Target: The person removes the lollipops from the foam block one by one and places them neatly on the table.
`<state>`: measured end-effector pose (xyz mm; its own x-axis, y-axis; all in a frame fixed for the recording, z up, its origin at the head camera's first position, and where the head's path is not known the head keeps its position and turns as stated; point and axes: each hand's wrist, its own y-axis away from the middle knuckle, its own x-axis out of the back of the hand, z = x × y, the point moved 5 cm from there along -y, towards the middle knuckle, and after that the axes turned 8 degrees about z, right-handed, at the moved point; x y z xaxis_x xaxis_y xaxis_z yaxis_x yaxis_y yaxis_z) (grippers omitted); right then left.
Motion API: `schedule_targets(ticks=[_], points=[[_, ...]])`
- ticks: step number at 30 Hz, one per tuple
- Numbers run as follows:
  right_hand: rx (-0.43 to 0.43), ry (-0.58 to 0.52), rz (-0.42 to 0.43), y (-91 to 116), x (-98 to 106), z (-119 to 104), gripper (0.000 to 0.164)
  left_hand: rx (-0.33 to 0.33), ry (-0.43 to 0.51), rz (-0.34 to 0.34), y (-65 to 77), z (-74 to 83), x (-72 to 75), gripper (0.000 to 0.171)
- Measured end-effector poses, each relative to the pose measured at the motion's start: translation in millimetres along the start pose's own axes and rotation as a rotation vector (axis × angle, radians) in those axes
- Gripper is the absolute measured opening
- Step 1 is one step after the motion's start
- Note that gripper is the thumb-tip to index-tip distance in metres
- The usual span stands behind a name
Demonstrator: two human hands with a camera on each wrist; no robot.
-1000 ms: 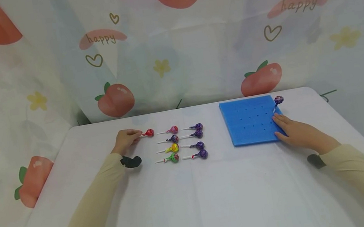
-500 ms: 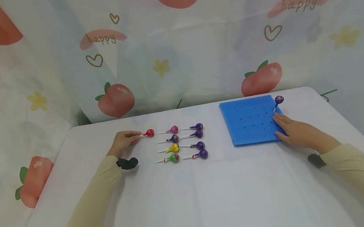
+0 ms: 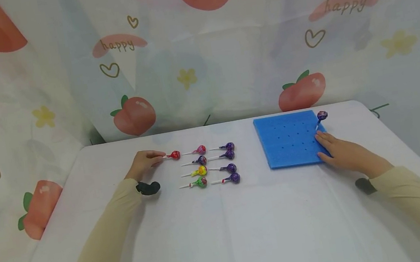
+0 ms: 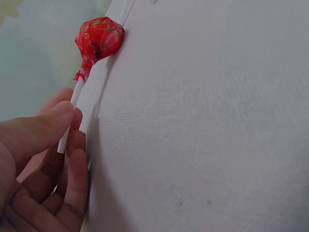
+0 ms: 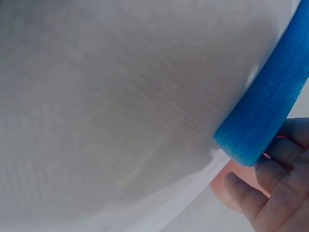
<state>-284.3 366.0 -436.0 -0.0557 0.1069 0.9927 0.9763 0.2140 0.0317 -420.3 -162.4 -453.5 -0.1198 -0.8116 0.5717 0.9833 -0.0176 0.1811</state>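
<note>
Thumb and fingers of my left hand [image 3: 144,163] pinch the white stick of a red-wrapped lollipop [image 3: 174,155], at the left end of the back row. The left wrist view shows the red lollipop [image 4: 99,41] with its head close to the tabletop. Along the right edge of a blue foam board [image 3: 288,156] with rows of small holes rests my right hand [image 3: 344,156], fingers extended against it. In the right wrist view, those fingers touch the side of the board [image 5: 260,116]. A purple lollipop [image 3: 322,115] stands tilted in the board's back right corner.
Right of the red lollipop lie a pink lollipop [image 3: 201,149], a dark blue one [image 3: 201,160], a yellow one [image 3: 201,170] and a green one [image 3: 201,182]. Beside them is a column of several purple lollipops [image 3: 231,167]. A patterned curtain [image 3: 225,66] hangs behind the white table [image 3: 263,226].
The red lollipop has shifted very slightly to the right and toward me. My left wrist has moved a little left. The right hand and the board have stayed in place.
</note>
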Motion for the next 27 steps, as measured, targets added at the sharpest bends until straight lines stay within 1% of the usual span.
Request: schedule_targets(ticks=[4,6,9,15,18,22,25,27], points=[[0.0,-0.001,0.006,0,0,0,0.072,-0.034,-0.008,0.031,1.3,-0.4,2.5,0.03],[0.003,-0.003,0.011,0,0,-1,0.072,-0.039,-0.005,0.039,1.9,-0.9,3.4,0.03],[0.004,-0.007,0.012,1,1,-1,0.071,-0.039,-0.003,0.041,2.4,-1.7,4.4,0.031],[0.005,-0.009,0.008,0,1,0,0.071,-0.044,0.03,0.025,3.2,-2.4,6.7,0.032],[0.006,-0.005,0.005,0,0,1,0.072,-0.037,0.042,0.021,3.5,-3.5,7.7,0.034],[0.003,-0.001,0.002,-1,-1,2,0.073,0.0,0.058,0.021,4.9,-4.2,9.6,0.036],[0.001,-0.003,-0.002,-1,-2,2,0.073,0.02,0.115,0.016,4.8,-5.7,11.9,0.038],[0.0,-0.005,-0.004,-1,-2,2,0.073,0.02,0.151,0.008,3.9,-7.0,13.5,0.04]])
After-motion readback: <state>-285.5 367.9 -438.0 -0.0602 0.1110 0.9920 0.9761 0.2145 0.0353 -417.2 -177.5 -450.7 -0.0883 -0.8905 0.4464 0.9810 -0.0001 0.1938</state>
